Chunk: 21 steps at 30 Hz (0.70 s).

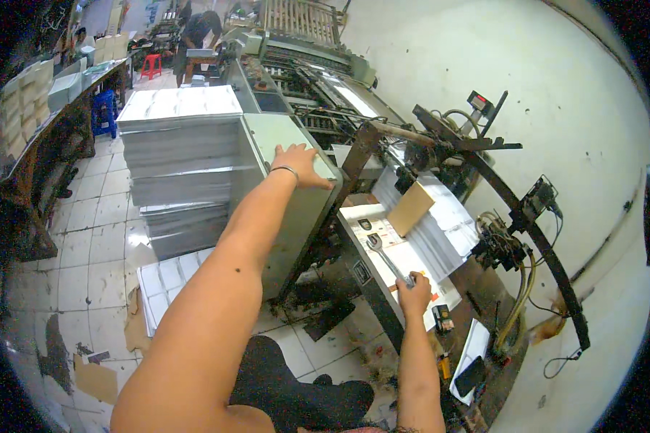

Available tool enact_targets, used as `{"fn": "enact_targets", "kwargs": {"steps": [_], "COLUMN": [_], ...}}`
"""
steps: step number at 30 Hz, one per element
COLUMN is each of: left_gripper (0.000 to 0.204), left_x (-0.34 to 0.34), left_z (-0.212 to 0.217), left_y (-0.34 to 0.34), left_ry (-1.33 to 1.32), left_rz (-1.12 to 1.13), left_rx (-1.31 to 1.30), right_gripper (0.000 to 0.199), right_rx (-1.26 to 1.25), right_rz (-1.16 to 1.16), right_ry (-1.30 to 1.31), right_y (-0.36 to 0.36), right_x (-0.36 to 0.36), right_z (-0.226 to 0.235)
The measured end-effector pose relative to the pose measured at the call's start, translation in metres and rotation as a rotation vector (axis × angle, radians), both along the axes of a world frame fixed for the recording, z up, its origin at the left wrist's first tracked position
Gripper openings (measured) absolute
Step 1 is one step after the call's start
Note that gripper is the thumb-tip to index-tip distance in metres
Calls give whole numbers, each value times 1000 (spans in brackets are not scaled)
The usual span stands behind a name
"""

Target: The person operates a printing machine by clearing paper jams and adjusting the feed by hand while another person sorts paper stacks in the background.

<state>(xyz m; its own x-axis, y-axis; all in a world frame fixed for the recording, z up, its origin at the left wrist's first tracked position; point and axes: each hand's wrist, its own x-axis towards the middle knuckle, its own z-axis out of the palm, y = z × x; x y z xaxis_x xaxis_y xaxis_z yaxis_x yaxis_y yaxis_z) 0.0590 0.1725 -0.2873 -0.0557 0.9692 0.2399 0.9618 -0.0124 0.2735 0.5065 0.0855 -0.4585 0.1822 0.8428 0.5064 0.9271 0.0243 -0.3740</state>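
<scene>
A tiled floor (87,252) is bounded by a long table (68,123) on the left and a tall paper stack (184,162) beside a pale green machine cabinet (273,133). The cabinet's near edge is touched by the left hand (296,164), fingers spread. A wrench (388,261) is gripped by its handle in the right hand (414,294), over a pale worktop (377,265), near its front edge and a paper pile (440,252). A dark label (362,272) is borne on the side, its print too small to be read.
</scene>
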Motion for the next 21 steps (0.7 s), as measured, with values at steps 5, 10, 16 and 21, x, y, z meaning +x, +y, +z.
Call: {"fn": "enact_targets", "kwargs": {"steps": [5,10,16,21], "left_gripper": [118,118,113,118], "left_x": [-2,-2,2,-2], "left_z": [-3,2,5,3], "left_y": [3,0,-5,-1], "left_ry": [5,11,-4,-9], "left_rz": [3,-1,10,-10], "left_rx": [6,-16,18,-8], "right_gripper": [55,56,57,59], "right_rx": [-33,-49,-43,-52], "right_rz": [-6,6,-2,-7], "right_ry": [-6,29,14,31], "right_y": [0,-1,0,0], "right_x": [1,0,2,1], "right_z": [0,3,2,1]}}
